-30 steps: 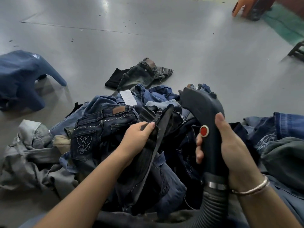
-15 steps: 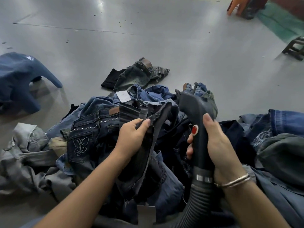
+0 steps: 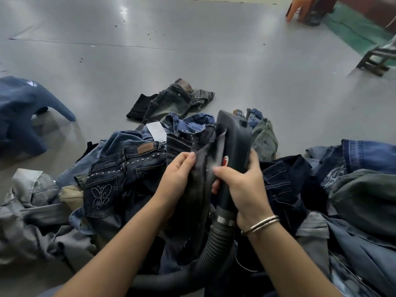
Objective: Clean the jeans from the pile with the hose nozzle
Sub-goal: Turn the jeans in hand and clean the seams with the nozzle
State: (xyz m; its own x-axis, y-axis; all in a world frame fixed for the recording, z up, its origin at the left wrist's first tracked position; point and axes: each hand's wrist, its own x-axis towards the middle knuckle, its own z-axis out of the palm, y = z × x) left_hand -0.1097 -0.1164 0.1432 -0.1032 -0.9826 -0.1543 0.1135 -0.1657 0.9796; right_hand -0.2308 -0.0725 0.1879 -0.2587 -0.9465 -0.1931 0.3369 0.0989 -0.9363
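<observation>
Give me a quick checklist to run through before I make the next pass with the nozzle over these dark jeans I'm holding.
1. Nozzle grip: ok. The right hand is wrapped around the hose nozzle handle.
2. Fabric held: ok. The left hand pinches the dark jeans beside the nozzle.
3. Nozzle mouth on the fabric: cannot tell. The head sits against the jeans, but the opening faces away.
4. Red button within reach: ok. It lies just above the right fingers.
5. Hose free: cannot tell. It runs down among the pile, partly hidden.
6. Fabric spread flat: not ok. It hangs bunched and folded.
</observation>
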